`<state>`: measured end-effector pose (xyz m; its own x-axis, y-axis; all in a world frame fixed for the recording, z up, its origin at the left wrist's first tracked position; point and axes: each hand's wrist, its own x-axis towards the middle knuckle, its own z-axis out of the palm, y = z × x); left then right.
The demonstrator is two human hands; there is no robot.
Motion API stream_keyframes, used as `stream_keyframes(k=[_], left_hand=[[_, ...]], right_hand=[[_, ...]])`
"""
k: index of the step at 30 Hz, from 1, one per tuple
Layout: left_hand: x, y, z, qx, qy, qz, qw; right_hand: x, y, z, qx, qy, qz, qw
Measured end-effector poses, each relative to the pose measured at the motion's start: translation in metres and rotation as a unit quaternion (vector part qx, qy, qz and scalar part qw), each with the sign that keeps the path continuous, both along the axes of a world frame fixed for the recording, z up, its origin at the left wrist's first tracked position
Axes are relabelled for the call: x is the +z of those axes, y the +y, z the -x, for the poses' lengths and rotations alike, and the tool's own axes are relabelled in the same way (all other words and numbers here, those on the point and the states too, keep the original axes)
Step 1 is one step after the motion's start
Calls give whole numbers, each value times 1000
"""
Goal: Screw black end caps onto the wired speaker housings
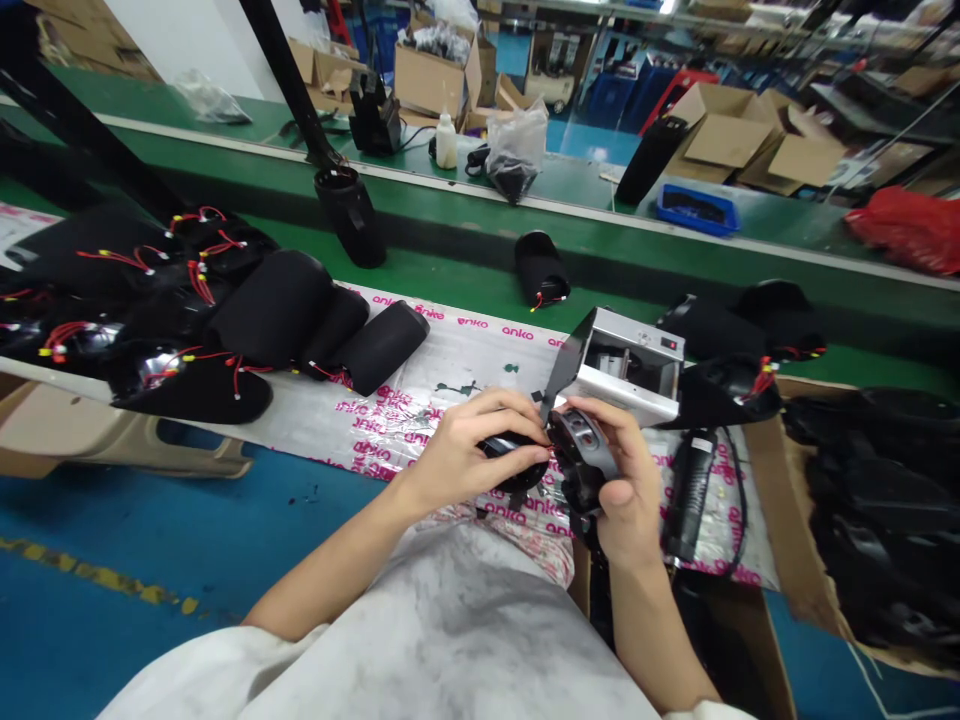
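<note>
Close in front of my body, my left hand [480, 445] is closed around a black rounded part [516, 470], its thumb and fingers pinching near the edge. My right hand [630, 480] grips a black part with a grey curved band [589, 445] and small round openings. The two parts are held side by side; whether they touch is hard to tell. Just beyond my hands stands a silver metal box [637, 362] with an open top and a red switch. To the right of my right hand lies a black electric screwdriver [690, 490] with a cord.
Black fabric-covered shells with red wires [277, 310] are piled at the left. One shell [541, 268] lies on the green surface, and more [739, 330] sit at the right. A cardboard box [799, 520] full of black parts borders the right side. A blue tray [697, 210] rests farther back.
</note>
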<state>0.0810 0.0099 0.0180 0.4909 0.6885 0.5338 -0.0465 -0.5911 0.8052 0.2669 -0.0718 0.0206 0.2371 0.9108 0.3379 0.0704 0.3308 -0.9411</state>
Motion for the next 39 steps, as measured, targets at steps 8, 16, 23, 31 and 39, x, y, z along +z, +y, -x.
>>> stream_keyframes(k=[8, 16, 23, 31, 39], left_hand=[[-11, -2, 12, -13, 17, 53, 998], [-37, -11, 5, -19, -177, 288, 941], [-39, -10, 11, -23, -79, 259, 962], [-38, -35, -2, 63, -104, 219, 968], [-50, -50, 4, 119, -106, 228, 960]], right_hand=[[-1, 2, 25, 14, -56, 4, 998], [2, -7, 14, 120, -246, 11, 962], [-19, 4, 31, -43, -267, -7, 963], [-53, -12, 45, -18, 25, 46, 998], [-57, -14, 57, -80, 99, 23, 992]])
